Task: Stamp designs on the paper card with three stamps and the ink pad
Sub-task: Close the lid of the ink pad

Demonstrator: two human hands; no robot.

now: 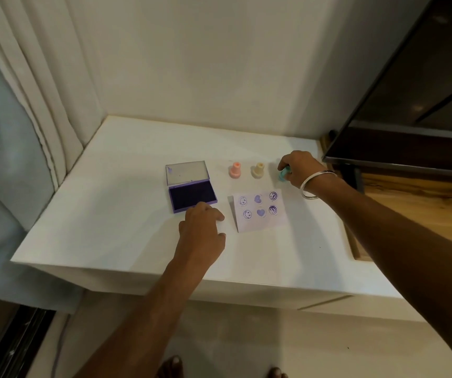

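Observation:
A pale paper card (260, 217) lies on the white table (115, 214) with several purple prints on it: smileys, hearts and round marks. Left of it sits the purple ink pad (192, 199), its clear lid folded back. Behind the card stand a pink stamp (235, 170) and a cream stamp (258, 170). My right hand (300, 167) grips a teal stamp (283, 175) at the table, right of the cream one. My left hand (204, 227) rests knuckles-up on the table by the ink pad's near right corner, fingers curled, holding nothing that I can see.
A wall runs behind the table and a curtain (28, 91) hangs at the left. A dark cabinet (410, 105) overhangs a wooden surface (424, 208) at the right. The table's front edge (165, 274) drops to the floor, where toes show.

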